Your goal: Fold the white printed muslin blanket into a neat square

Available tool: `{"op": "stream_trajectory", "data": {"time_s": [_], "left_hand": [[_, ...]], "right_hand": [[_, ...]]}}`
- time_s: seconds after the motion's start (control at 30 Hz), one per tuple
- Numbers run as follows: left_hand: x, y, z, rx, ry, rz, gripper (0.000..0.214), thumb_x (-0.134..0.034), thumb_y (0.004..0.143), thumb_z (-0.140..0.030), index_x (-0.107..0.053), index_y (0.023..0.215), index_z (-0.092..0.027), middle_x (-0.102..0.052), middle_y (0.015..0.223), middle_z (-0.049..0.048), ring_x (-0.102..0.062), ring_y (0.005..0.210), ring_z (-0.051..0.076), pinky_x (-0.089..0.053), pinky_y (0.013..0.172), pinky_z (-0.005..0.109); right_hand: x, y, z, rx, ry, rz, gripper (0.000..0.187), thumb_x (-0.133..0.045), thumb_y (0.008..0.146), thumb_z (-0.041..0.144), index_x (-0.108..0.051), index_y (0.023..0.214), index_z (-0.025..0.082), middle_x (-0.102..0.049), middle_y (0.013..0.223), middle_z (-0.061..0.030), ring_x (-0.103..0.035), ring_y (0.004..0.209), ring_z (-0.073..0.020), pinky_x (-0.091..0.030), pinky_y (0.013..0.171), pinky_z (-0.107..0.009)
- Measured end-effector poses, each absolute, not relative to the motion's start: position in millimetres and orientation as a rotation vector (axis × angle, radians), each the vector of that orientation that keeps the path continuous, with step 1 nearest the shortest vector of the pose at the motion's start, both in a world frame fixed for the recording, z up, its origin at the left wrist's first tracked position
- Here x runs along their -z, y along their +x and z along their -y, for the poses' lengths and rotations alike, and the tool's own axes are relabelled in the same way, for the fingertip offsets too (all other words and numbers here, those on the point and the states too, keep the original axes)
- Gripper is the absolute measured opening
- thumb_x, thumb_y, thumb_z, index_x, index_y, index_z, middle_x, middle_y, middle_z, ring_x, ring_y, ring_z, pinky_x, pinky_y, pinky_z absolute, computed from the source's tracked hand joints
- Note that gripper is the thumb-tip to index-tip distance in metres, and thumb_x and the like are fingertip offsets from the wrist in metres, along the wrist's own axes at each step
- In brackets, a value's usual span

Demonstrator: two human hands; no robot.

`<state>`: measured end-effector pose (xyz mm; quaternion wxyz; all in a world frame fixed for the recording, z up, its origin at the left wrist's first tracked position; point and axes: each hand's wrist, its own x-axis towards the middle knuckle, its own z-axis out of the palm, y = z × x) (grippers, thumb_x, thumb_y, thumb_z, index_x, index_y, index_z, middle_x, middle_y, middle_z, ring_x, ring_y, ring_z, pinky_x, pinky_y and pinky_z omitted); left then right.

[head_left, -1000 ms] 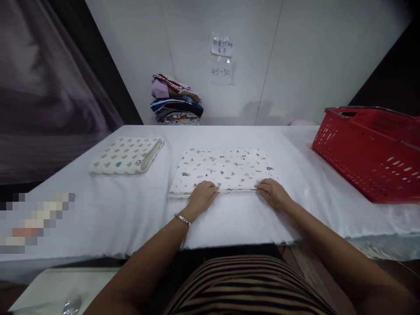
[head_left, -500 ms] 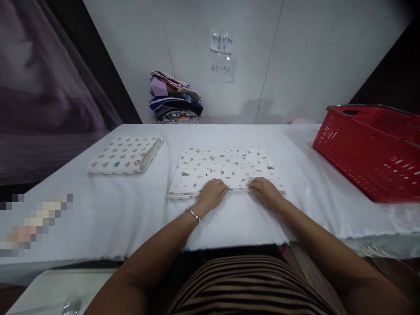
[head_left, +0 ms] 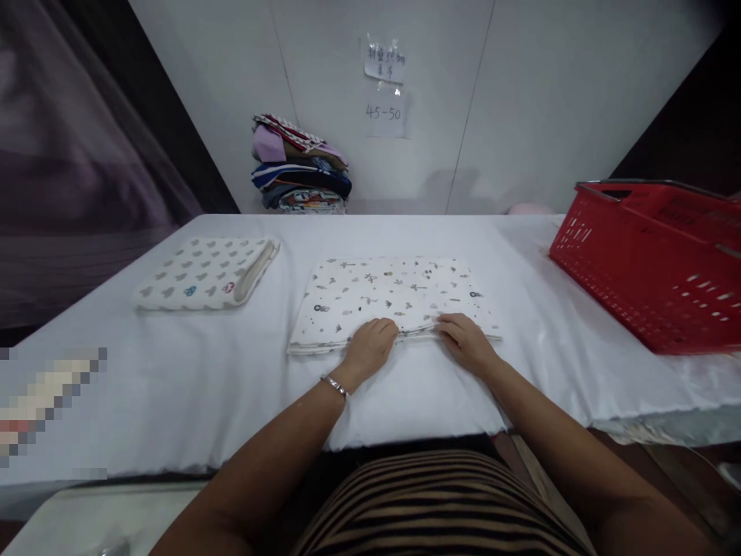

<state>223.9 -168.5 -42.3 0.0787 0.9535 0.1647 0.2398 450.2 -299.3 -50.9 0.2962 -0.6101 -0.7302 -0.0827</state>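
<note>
Although the cloth point(head_left: 394, 286) already lies as a layered rectangle in the middle of the surface point(head_left: 225, 386), its near edge does not look finished: between the two hands it bows up slightly, and the layers there do not sit quite together. The left hand point(head_left: 371, 345) has its fingers drawn close and curled over that edge, seemingly pinching it; the right hand point(head_left: 465, 341) grips the same edge just beside, its fingers bent and nearly together, the thumb hard to make out. Print upward, the top is fairly flat and the far edge looks straight, so that part appears done. What seems left is the near side, where the layers look uneven; whether further folds are due cannot be told. Well apart on the left, a bundle point(head_left: 194, 272) sits already folded thick, with no hand on it. A basket point(head_left: 642, 282) stands on the right.
</note>
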Motion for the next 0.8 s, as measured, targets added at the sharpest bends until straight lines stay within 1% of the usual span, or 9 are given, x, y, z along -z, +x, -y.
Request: {"op": "stream_trajectory", "data": {"time_s": [0.2,0.37,0.47,0.53,0.63,0.8], "left_hand": [[42.0,223.9,168.6,-0.723,2.868,-0.454,0.018,-0.039,0.092,-0.012,-0.056,0.091,-0.017,-0.061,0.096,0.0064,-0.054,0.089,0.019,-0.044,0.076,0.033],[43.1,224.0,167.7,-0.722,2.865,-0.437,0.018,-0.04,0.092,-0.013,-0.058,0.09,-0.017,-0.062,0.098,0.0068,-0.055,0.09,0.019,-0.045,0.076,0.034],[44.0,224.2,166.9,-0.732,2.851,-0.432,0.017,-0.042,0.092,-0.015,-0.059,0.093,-0.018,-0.061,0.098,0.0066,-0.055,0.09,0.019,-0.045,0.076,0.034],[44.5,224.4,166.5,-0.722,2.845,-0.442,0.017,-0.042,0.092,-0.017,-0.059,0.093,-0.018,-0.061,0.098,0.0066,-0.055,0.09,0.019,-0.045,0.075,0.034],[44.2,224.5,166.8,-0.706,2.849,-0.461,0.018,-0.042,0.092,-0.018,-0.059,0.088,-0.017,-0.06,0.096,0.0066,-0.054,0.089,0.019,-0.045,0.074,0.034],[42.6,223.5,168.3,-0.733,2.874,-0.432,0.02,-0.04,0.094,-0.018,-0.058,0.086,-0.016,-0.061,0.093,0.0067,-0.053,0.088,0.019,-0.044,0.075,0.033]], "right_hand": [[48.2,448.3,298.9,0.206,-1.646,1.905,0.021,-0.045,0.092,0.021,-0.063,0.102,0.021,-0.062,0.109,-0.011,-0.056,0.102,-0.0238,-0.048,0.085,-0.043],[47.1,447.0,297.1,0.239,-1.664,1.942,0.021,-0.044,0.092,0.021,-0.064,0.095,0.021,-0.063,0.107,-0.0109,-0.056,0.099,-0.024,-0.048,0.083,-0.042],[45.1,445.7,297.2,0.239,-1.675,1.937,0.022,-0.043,0.093,0.021,-0.065,0.093,0.021,-0.063,0.106,-0.0108,-0.056,0.098,-0.0242,-0.048,0.083,-0.042],[44.0,444.9,298.5,0.23,-1.676,1.929,0.023,-0.042,0.093,0.021,-0.065,0.092,0.021,-0.063,0.109,-0.0107,-0.056,0.1,-0.0246,-0.048,0.084,-0.042],[44.2,445.0,301.4,0.242,-1.659,1.931,0.022,-0.042,0.093,0.02,-0.064,0.091,0.021,-0.062,0.112,-0.0108,-0.055,0.104,-0.0247,-0.047,0.086,-0.043],[48.5,447.2,304.3,0.224,-1.661,1.968,0.021,-0.043,0.093,0.02,-0.064,0.09,0.02,-0.065,0.1,-0.0097,-0.056,0.094,-0.0228,-0.046,0.08,-0.039]]}}
